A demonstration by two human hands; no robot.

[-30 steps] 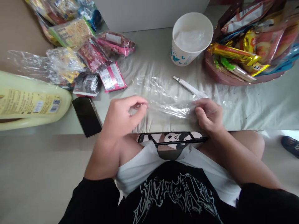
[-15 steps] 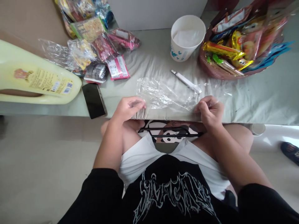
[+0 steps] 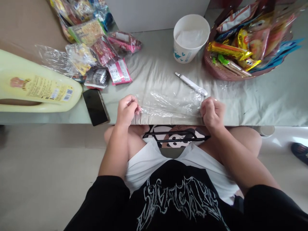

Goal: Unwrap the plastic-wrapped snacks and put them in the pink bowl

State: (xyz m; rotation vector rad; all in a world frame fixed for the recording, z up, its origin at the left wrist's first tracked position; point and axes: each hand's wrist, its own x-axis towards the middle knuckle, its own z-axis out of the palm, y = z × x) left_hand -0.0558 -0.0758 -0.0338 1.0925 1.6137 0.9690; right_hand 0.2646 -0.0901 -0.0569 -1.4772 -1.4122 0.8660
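A clear plastic bag (image 3: 170,104) is stretched sideways just above the front of the cloth-covered table. My left hand (image 3: 128,110) is closed on its left end, thumb against curled fingers. At the other end, my right hand (image 3: 213,112) grips the bag in a fist. Just behind the bag lies a slim white utility knife (image 3: 191,84), its lower end close to my right hand. A white paper cup (image 3: 180,51) with a blue leaf print stands farther back, with some clear plastic inside.
Packaged snacks (image 3: 106,51) are heaped at the back left. A yellow jug (image 3: 48,86) lies on its side at the left, near a black phone (image 3: 95,107) by the table edge. A pink basket (image 3: 223,72) full of snacks stands at the back right.
My left hand has moved left and its fingers have curled in. My right hand has closed into a tighter fist. The bag is now pulled straighter and narrower between them.
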